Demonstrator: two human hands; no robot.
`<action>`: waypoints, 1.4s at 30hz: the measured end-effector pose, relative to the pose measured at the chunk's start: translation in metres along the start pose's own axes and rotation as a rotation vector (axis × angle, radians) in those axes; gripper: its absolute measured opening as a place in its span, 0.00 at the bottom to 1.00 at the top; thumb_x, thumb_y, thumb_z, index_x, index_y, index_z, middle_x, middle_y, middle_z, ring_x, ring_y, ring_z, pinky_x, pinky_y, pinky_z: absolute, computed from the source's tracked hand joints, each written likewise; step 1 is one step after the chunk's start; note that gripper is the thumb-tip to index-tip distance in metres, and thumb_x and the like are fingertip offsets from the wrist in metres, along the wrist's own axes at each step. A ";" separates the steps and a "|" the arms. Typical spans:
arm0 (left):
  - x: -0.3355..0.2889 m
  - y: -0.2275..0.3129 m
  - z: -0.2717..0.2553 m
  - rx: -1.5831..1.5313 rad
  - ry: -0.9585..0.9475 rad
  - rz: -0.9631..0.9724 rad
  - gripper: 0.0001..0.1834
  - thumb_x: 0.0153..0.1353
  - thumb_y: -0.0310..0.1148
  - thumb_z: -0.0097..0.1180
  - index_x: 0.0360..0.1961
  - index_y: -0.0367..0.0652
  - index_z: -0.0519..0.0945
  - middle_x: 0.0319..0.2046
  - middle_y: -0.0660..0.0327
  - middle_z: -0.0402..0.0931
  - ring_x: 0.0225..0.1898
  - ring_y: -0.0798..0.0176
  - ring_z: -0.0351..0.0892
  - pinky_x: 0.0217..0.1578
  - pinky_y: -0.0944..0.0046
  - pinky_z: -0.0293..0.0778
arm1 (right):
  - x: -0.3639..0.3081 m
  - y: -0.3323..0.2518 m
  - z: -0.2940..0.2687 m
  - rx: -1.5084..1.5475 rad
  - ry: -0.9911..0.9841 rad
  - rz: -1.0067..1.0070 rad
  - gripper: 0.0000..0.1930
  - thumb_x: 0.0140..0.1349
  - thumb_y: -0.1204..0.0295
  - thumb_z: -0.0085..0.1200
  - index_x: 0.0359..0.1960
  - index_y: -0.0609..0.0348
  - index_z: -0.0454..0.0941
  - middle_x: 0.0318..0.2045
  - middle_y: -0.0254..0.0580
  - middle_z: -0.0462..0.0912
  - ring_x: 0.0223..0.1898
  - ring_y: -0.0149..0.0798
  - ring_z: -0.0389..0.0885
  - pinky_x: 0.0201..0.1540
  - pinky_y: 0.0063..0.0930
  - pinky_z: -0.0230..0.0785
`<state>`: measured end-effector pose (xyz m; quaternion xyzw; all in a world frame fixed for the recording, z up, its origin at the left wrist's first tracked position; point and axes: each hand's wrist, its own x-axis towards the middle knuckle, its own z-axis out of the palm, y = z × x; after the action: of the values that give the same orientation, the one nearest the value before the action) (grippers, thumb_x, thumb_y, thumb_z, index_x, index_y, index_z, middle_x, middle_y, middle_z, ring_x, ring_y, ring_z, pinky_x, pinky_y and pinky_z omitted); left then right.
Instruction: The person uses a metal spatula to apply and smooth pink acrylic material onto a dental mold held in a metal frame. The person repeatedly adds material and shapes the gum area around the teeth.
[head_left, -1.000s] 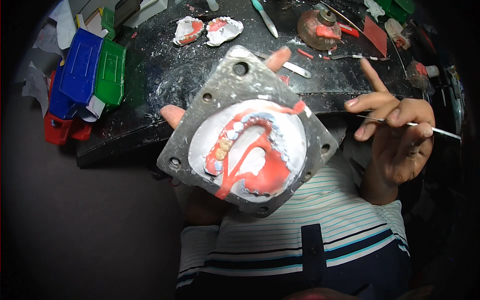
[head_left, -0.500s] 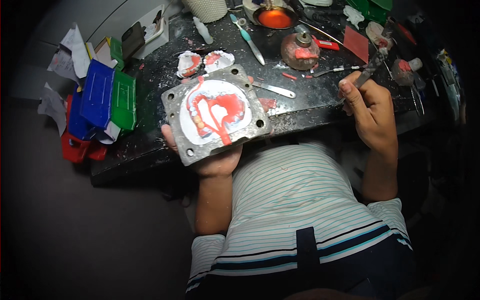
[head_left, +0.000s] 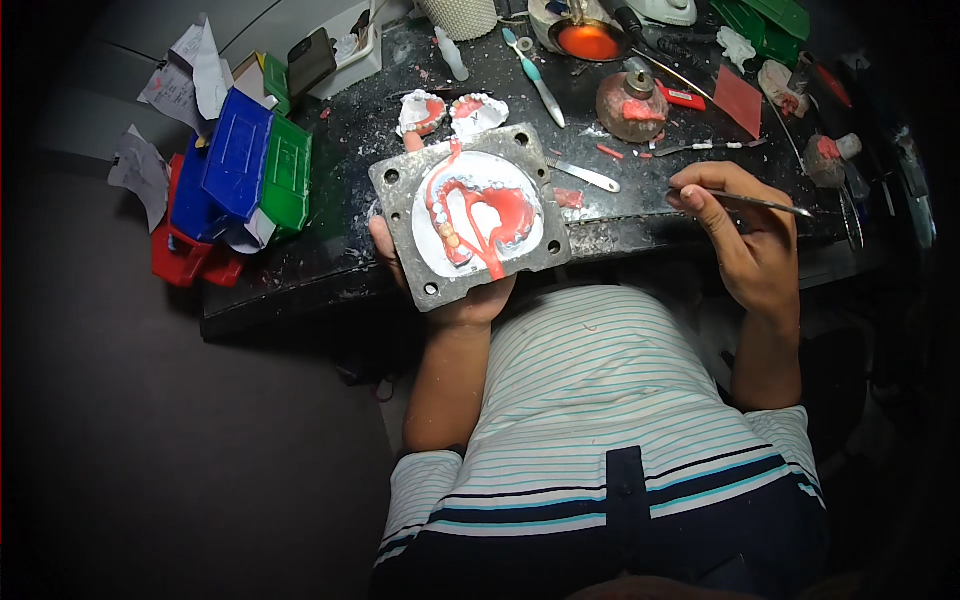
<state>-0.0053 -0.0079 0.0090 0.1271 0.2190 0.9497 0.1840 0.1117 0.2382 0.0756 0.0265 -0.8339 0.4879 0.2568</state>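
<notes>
My left hand supports a square grey metal dental flask half from beneath, tilted above the desk's near edge. White plaster fills its round middle. Set in that is a denture wax-up with teeth and red wax, with red strips running to the flask's rim. To the right, my right hand pinches a slim metal wax spatula, apart from the flask. Its tip points right, and the blade shows nearly edge-on. Just beyond the flask lie two dental casts with red wax, a left one and a right one.
On the black desk are a pan of orange-red wax, a round spirit lamp, a toothbrush, a white-handled knife and a pink wax sheet. Blue and green bins stand left.
The view has shifted, so the desk things sit further right. In my right hand the spatula has swung from pointing up and away to lying nearly level, tip to the right. My left hand still holds the flask.
</notes>
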 end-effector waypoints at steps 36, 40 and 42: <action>-0.008 -0.013 0.008 -0.369 -0.236 0.132 0.51 0.68 0.73 0.33 0.81 0.52 0.48 0.75 0.48 0.57 0.75 0.38 0.56 0.72 0.31 0.53 | -0.004 -0.011 0.066 0.179 -0.137 -0.381 0.06 0.71 0.77 0.55 0.38 0.67 0.83 0.34 0.49 0.87 0.47 0.52 0.88 0.64 0.53 0.72; -0.013 -0.007 0.013 0.118 0.014 0.100 0.58 0.60 0.81 0.38 0.80 0.51 0.51 0.75 0.33 0.51 0.67 0.19 0.62 0.61 0.27 0.72 | 0.008 -0.011 0.025 -0.270 -0.258 -0.258 0.12 0.71 0.71 0.56 0.30 0.65 0.77 0.23 0.44 0.76 0.27 0.44 0.75 0.33 0.36 0.68; -0.006 -0.004 0.004 -0.224 -0.264 0.017 0.60 0.58 0.85 0.35 0.80 0.53 0.52 0.76 0.38 0.52 0.67 0.19 0.63 0.59 0.24 0.71 | 0.009 -0.001 0.016 -0.571 -0.353 -0.243 0.12 0.68 0.67 0.59 0.30 0.63 0.79 0.24 0.46 0.76 0.29 0.48 0.75 0.34 0.40 0.69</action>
<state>0.0023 -0.0054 0.0103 0.2313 0.0846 0.9448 0.2160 0.0979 0.2260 0.0742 0.1368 -0.9588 0.1891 0.1619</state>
